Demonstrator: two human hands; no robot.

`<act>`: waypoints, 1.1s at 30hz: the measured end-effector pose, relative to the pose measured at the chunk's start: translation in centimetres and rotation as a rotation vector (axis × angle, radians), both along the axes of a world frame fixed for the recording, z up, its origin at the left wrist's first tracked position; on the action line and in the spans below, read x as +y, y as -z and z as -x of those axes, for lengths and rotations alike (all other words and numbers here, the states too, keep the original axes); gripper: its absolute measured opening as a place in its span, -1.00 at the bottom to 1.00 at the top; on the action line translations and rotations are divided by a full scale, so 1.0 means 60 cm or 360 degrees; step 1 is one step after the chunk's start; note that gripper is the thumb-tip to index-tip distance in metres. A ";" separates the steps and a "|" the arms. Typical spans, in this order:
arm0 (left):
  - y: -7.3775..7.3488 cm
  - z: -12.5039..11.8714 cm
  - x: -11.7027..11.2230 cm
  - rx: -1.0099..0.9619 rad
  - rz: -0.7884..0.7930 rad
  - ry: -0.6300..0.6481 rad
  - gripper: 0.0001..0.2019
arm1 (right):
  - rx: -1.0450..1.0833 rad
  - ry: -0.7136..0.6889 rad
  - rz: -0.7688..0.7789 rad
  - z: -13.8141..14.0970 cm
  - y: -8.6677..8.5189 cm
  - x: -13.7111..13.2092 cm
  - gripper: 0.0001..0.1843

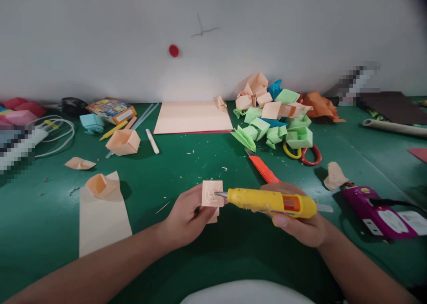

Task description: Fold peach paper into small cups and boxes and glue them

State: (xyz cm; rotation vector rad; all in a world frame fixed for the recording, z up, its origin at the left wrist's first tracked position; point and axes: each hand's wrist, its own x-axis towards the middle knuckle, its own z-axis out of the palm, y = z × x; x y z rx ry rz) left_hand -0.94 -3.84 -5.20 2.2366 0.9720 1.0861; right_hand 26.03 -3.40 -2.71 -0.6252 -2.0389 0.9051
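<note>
My left hand (pixel 188 217) grips a small folded piece of peach paper (pixel 216 201) with a square face turned up. Clear glue lines show on that face. In my right hand (pixel 300 228) is a yellow glue gun (pixel 267 200), its metal nozzle touching or just over the square. A clear glue stick juts from the gun's rear end. Behind the gun lies an orange utility knife (pixel 263 168), partly covered by my right hand. Left of my left hand, a folded peach paper piece (pixel 101 186) rests on a peach sheet (pixel 103 224).
At the back right are a heap of folded papers (pixel 276 112) and scissors (pixel 312 155). A purple power strip (pixel 376 212) with a cable lies right. Peach sheets (pixel 193 117) lie against the wall. A peach paper box (pixel 123 142) and white marker (pixel 152 141) stand left.
</note>
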 end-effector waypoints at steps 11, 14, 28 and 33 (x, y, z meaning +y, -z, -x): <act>0.008 0.000 0.002 -0.0051 0.0058 0.0066 -0.72 | 0.0079 -0.0053 0.0072 0.007 0.007 -0.003 -0.78; 0.009 -0.001 0.001 -0.0063 0.0072 0.0069 -0.74 | 0.0074 -0.0064 0.0089 0.006 0.010 -0.004 -0.85; 0.009 -0.001 0.002 -0.0048 0.0047 0.0074 -0.74 | 0.0058 0.0039 0.0107 0.003 0.019 -0.007 -0.81; 0.011 -0.001 0.002 -0.0072 0.0025 0.0082 -0.72 | 0.0058 0.0029 0.0133 0.003 0.021 -0.007 -0.82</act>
